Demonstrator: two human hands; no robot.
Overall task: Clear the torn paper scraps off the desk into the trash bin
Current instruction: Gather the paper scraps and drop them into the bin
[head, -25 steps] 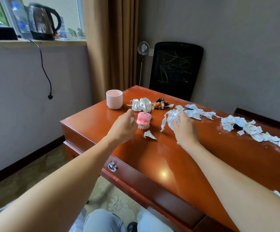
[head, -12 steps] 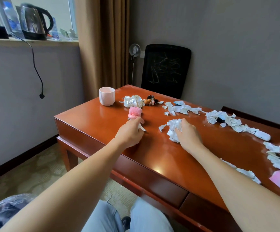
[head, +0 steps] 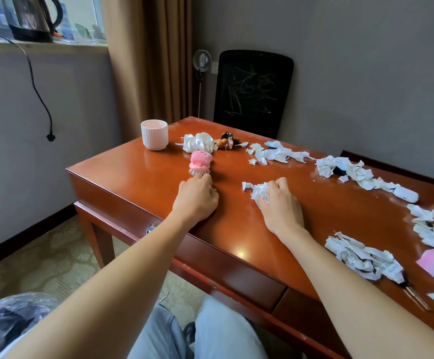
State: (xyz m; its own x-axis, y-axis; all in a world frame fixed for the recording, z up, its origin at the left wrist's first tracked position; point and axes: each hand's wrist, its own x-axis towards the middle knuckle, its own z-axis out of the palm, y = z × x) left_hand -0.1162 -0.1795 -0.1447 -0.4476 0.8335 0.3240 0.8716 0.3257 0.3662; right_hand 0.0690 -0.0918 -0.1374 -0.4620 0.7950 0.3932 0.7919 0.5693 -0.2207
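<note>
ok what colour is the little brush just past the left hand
The brush is pink with whitish bristles; head view.

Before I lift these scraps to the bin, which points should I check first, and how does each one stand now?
1. Right hand grips the wad of scraps: ok, fingers curl over it.
2. Left hand holds a scrap: cannot tell, its curled fingers hide it.
3. Pink brush clear of the left hand: not ok, the fingertips reach its bristles.
4. Trash bin within reach: ok, it seems; it stands low on the left side.
5. Desk cleared: not ok, other scrap piles lie on the right.
</note>
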